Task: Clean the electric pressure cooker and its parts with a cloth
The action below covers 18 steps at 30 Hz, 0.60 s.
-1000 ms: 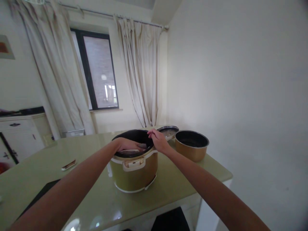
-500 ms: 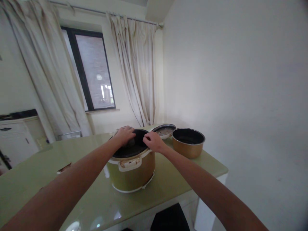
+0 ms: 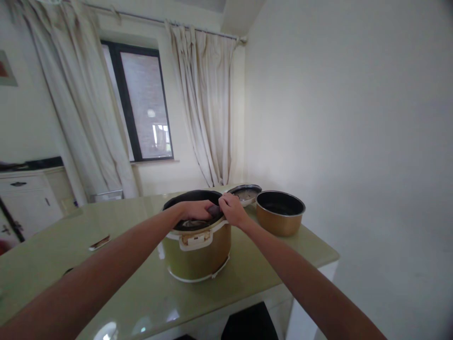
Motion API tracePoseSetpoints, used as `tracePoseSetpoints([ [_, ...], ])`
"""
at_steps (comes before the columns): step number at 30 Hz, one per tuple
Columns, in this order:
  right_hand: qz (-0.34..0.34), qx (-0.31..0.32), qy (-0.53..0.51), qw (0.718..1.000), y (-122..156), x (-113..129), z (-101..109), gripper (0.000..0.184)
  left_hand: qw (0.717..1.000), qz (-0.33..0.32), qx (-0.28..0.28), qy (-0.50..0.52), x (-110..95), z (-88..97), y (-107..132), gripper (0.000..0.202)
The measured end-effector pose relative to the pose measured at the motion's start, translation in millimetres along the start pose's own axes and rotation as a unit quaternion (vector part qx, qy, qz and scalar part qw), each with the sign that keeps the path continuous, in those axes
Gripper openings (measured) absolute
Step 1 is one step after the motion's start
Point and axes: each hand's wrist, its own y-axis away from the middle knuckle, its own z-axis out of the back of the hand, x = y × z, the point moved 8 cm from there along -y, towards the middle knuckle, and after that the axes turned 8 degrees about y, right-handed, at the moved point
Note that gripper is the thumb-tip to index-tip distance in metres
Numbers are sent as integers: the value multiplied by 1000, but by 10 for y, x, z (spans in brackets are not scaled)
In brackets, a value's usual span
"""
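A gold rice cooker body [image 3: 196,252] with a dark open cavity stands on the green glossy table [image 3: 141,293]. My left hand [image 3: 196,210] reaches into the cavity, fingers closed on a dark cloth [image 3: 213,209] against the right inner wall. My right hand [image 3: 231,209] grips the cooker's right rim, fingers curled over the edge beside the cloth. The gold inner pot [image 3: 280,212] stands apart to the right. A round inner lid [image 3: 245,193] lies behind it.
A small flat object [image 3: 101,242] lies on the table to the left. White cabinets [image 3: 24,198] stand at the far left; curtains [image 3: 208,108] and a window [image 3: 143,108] are behind. The table's right edge drops off past the inner pot, by a white wall.
My left hand moved from the cavity's far left rim across to the right inner side, next to my right hand. My right hand stayed on the rim.
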Motion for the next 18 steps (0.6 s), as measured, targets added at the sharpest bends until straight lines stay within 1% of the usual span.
tracePoseSetpoints([
  [2,-3,7,-7,1000,1,1,0,41,992,60,90,60,98,-68,236,29],
  [3,-7,8,-10,1000,2,0,2,41,986,93,122,64,145,-74,344,30],
  [4,-12,8,-11,1000,3,-1,7,41,982,122,140,38,188,-53,431,31],
  [5,-16,6,-10,1000,4,-1,11,41,980,140,141,-19,222,0,489,31],
  [6,-18,5,-8,1000,4,1,12,41,976,150,125,-93,243,77,515,32],
  [8,-18,6,-1,1000,3,12,5,40,956,156,63,-239,240,253,501,34],
  [10,-16,9,7,1000,-1,17,-6,39,933,154,-14,-324,201,399,445,34],
  [12,-15,11,11,1000,-6,11,-17,39,924,143,-75,-346,161,483,372,28],
  [14,-11,11,13,1000,-10,5,-26,40,919,128,-121,-353,122,534,286,25],
  [18,-7,8,18,1000,-12,-3,-37,39,924,112,-182,-318,37,587,59,34],
])
